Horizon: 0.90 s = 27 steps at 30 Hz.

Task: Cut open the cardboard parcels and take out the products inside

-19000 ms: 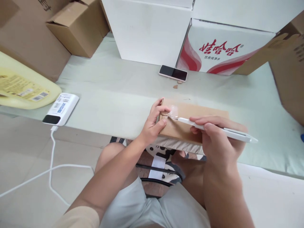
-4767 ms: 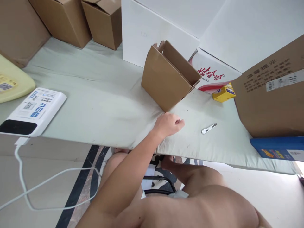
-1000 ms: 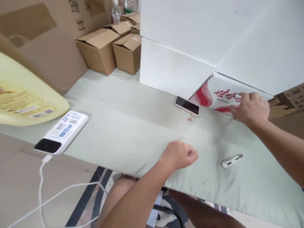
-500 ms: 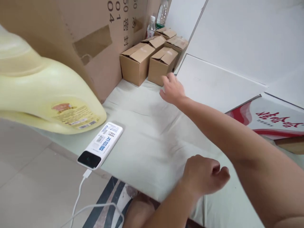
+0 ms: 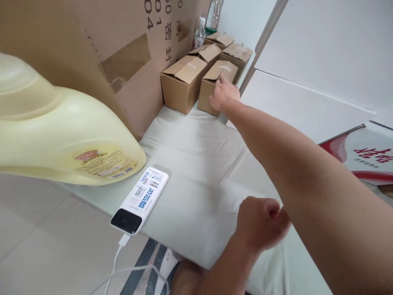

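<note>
My right hand (image 5: 225,95) reaches far forward to a small cardboard box (image 5: 208,95), the front right one of a group. Its fingers are partly bent and apart, overlapping the box's front and top edge. Whether they touch the cardboard I cannot tell. The box has closed flaps with a strip of tape on top. My left hand (image 5: 260,223) is curled into a fist above the pale cloth (image 5: 190,196), close below my right forearm. Nothing shows in that fist.
Several more small boxes (image 5: 179,90) stand behind and beside it, near plastic bottles (image 5: 200,35). A large carton (image 5: 123,61) rises at the left. Nearer are a big yellow jug (image 5: 76,131) and a white power bank (image 5: 143,196) with a cable. A red-and-white printed box (image 5: 368,153) lies right.
My right hand has moved from the box's lower right corner up over its front and top edge. The left fist stays nearly in place. The view has shifted slightly.
</note>
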Each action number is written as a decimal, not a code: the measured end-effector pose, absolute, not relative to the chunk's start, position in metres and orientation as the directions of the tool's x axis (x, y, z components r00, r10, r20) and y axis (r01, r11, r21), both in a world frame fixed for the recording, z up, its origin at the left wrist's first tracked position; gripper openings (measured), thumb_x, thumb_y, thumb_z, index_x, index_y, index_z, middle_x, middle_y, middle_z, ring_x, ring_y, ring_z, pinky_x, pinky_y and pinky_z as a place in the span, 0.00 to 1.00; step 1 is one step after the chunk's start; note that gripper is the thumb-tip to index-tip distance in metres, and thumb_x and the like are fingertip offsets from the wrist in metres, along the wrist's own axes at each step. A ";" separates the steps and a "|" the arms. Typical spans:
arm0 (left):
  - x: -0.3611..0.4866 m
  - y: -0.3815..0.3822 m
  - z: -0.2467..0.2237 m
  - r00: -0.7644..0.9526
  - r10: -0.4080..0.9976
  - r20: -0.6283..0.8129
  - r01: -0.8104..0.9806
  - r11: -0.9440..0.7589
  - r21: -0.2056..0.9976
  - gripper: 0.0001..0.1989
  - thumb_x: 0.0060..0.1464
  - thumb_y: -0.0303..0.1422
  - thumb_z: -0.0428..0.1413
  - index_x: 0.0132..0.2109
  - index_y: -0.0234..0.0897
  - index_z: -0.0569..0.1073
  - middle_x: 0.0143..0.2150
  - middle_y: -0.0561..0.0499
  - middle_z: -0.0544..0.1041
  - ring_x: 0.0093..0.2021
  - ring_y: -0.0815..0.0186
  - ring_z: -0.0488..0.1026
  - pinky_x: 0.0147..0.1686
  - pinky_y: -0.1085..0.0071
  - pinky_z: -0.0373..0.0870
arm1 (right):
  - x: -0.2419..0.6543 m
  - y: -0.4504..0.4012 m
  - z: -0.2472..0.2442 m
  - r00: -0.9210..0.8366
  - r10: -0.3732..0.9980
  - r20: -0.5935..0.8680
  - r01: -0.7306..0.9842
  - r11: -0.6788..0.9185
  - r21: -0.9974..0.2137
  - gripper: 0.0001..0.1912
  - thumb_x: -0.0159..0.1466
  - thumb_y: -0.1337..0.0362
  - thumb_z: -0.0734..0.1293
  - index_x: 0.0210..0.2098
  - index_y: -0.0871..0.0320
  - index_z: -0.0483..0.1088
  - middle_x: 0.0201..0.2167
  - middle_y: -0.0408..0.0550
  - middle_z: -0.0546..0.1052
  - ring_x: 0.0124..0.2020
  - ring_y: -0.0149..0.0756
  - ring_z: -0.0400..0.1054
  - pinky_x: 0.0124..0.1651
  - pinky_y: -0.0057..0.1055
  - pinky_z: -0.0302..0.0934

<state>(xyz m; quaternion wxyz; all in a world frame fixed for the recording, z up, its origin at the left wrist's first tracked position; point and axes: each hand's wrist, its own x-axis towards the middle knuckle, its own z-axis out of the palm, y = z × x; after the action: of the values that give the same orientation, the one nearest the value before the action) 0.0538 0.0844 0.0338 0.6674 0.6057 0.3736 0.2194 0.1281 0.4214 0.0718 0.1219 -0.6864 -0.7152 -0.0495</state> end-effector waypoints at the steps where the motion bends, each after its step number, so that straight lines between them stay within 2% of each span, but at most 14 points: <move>1: 0.053 0.083 0.034 0.598 0.769 -0.225 0.141 0.174 0.974 0.22 0.54 0.40 0.51 0.20 0.39 0.48 0.20 0.56 0.48 0.25 0.70 0.46 0.26 0.66 0.43 | 0.123 0.407 0.074 -0.050 0.967 0.249 0.993 0.075 -0.091 0.30 0.65 0.61 0.62 0.65 0.67 0.61 0.72 0.67 0.57 0.71 0.63 0.54 0.71 0.65 0.50; 5: 0.048 0.080 0.036 0.409 0.908 -0.091 0.088 0.060 0.994 0.22 0.59 0.43 0.49 0.22 0.40 0.52 0.19 0.57 0.51 0.24 0.71 0.50 0.26 0.68 0.50 | 0.116 0.324 0.075 -0.216 0.931 0.294 0.967 0.247 -0.070 0.35 0.64 0.60 0.62 0.69 0.63 0.57 0.76 0.63 0.52 0.75 0.59 0.50 0.72 0.62 0.49; 8: 0.036 0.083 0.036 0.063 0.997 0.035 0.146 -0.044 0.988 0.18 0.63 0.41 0.45 0.26 0.41 0.54 0.23 0.54 0.58 0.28 0.67 0.58 0.32 0.68 0.60 | 0.132 0.237 0.071 -0.293 0.901 0.320 0.939 0.334 -0.083 0.35 0.64 0.59 0.61 0.71 0.57 0.57 0.77 0.57 0.52 0.76 0.51 0.49 0.74 0.60 0.46; 10: 0.023 0.089 0.036 -0.279 0.950 0.138 0.152 -0.098 0.983 0.12 0.63 0.38 0.44 0.31 0.42 0.58 0.30 0.51 0.64 0.36 0.63 0.63 0.40 0.65 0.65 | 0.153 0.172 0.067 -0.248 0.900 0.358 0.939 0.315 -0.141 0.34 0.65 0.57 0.60 0.70 0.55 0.58 0.76 0.56 0.55 0.76 0.50 0.51 0.75 0.61 0.42; 12: 0.010 0.094 0.036 -0.579 0.792 0.193 0.092 -0.172 0.981 0.05 0.61 0.37 0.46 0.37 0.42 0.61 0.39 0.49 0.66 0.43 0.61 0.66 0.49 0.63 0.66 | 0.182 0.104 0.060 -0.160 0.892 0.424 0.932 0.277 -0.232 0.32 0.67 0.54 0.59 0.69 0.53 0.61 0.74 0.57 0.60 0.75 0.52 0.54 0.74 0.63 0.41; 14: 0.002 0.098 0.036 -0.653 0.728 0.209 0.037 -0.246 0.969 0.06 0.60 0.37 0.47 0.43 0.42 0.64 0.46 0.49 0.68 0.50 0.61 0.67 0.56 0.62 0.65 | 0.213 0.038 0.050 -0.063 0.863 0.500 0.896 0.270 -0.353 0.29 0.68 0.52 0.58 0.67 0.48 0.63 0.71 0.55 0.64 0.75 0.53 0.54 0.73 0.62 0.44; 15: 0.002 0.098 0.036 -0.582 0.782 0.223 0.007 -0.269 0.963 0.08 0.60 0.37 0.48 0.46 0.42 0.66 0.48 0.49 0.69 0.53 0.60 0.68 0.58 0.62 0.64 | 0.228 0.007 0.044 -0.003 0.842 0.539 0.861 0.276 -0.427 0.28 0.69 0.51 0.57 0.67 0.45 0.64 0.72 0.52 0.64 0.75 0.52 0.53 0.73 0.62 0.47; 17: 0.011 0.093 0.038 -0.198 0.945 0.262 -0.053 -0.277 0.959 0.13 0.60 0.41 0.51 0.49 0.42 0.70 0.54 0.46 0.72 0.59 0.57 0.68 0.61 0.60 0.64 | 0.255 -0.048 0.031 0.169 0.814 0.556 0.785 0.230 -0.576 0.26 0.70 0.50 0.55 0.64 0.41 0.67 0.73 0.47 0.61 0.75 0.52 0.53 0.73 0.62 0.49; 19: 0.030 0.084 0.041 0.273 0.925 0.263 -0.089 -0.248 0.965 0.17 0.58 0.43 0.53 0.51 0.42 0.73 0.60 0.44 0.73 0.67 0.53 0.65 0.64 0.58 0.64 | 0.275 -0.087 0.019 0.344 0.804 0.485 0.704 0.121 -0.700 0.24 0.69 0.48 0.58 0.61 0.41 0.70 0.74 0.46 0.59 0.75 0.52 0.54 0.72 0.62 0.51; 20: 0.041 0.079 0.043 0.423 0.869 0.255 -0.101 -0.235 0.967 0.18 0.57 0.44 0.55 0.51 0.42 0.75 0.63 0.44 0.72 0.71 0.51 0.61 0.65 0.57 0.64 | 0.282 -0.100 0.013 0.420 0.792 0.444 0.652 0.076 -0.754 0.23 0.68 0.47 0.59 0.59 0.43 0.70 0.74 0.47 0.59 0.75 0.52 0.54 0.72 0.61 0.53; 22: 0.065 0.069 0.045 0.543 0.807 0.232 -0.109 -0.206 0.972 0.19 0.54 0.43 0.56 0.51 0.43 0.76 0.64 0.44 0.72 0.73 0.49 0.59 0.66 0.55 0.65 | 0.293 -0.115 0.005 0.536 0.749 0.390 0.530 0.061 -0.846 0.23 0.66 0.45 0.61 0.56 0.45 0.70 0.74 0.50 0.60 0.74 0.53 0.56 0.71 0.61 0.55; 23: 0.075 0.066 0.045 0.558 0.804 0.206 -0.103 -0.179 0.978 0.20 0.54 0.43 0.56 0.52 0.43 0.77 0.63 0.45 0.72 0.71 0.49 0.62 0.64 0.56 0.67 | 0.297 -0.118 0.002 0.577 0.725 0.377 0.472 0.081 -0.878 0.24 0.65 0.44 0.61 0.55 0.47 0.70 0.73 0.52 0.61 0.74 0.54 0.56 0.70 0.61 0.56; 25: 0.091 0.061 0.045 0.576 0.806 0.138 -0.081 -0.111 0.990 0.22 0.53 0.43 0.57 0.54 0.45 0.76 0.60 0.45 0.73 0.61 0.51 0.71 0.56 0.57 0.73 | 0.305 -0.121 -0.002 0.631 0.686 0.363 0.392 0.121 -0.912 0.26 0.64 0.41 0.61 0.55 0.48 0.68 0.73 0.54 0.61 0.73 0.56 0.57 0.70 0.60 0.57; 27: 0.101 0.059 0.045 0.591 0.802 0.085 -0.070 -0.054 0.996 0.24 0.51 0.43 0.58 0.56 0.47 0.74 0.55 0.46 0.75 0.50 0.54 0.75 0.46 0.60 0.77 | 0.312 -0.123 -0.005 0.641 0.678 0.360 0.376 0.131 -0.917 0.28 0.64 0.39 0.61 0.55 0.49 0.68 0.73 0.55 0.61 0.73 0.56 0.57 0.70 0.60 0.56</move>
<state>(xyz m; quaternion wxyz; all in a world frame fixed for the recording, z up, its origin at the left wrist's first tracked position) 0.1011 0.0586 0.0454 0.6249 0.6365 0.2875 0.3489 0.3118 -0.1231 -0.0045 0.6326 -0.6485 -0.4064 0.1191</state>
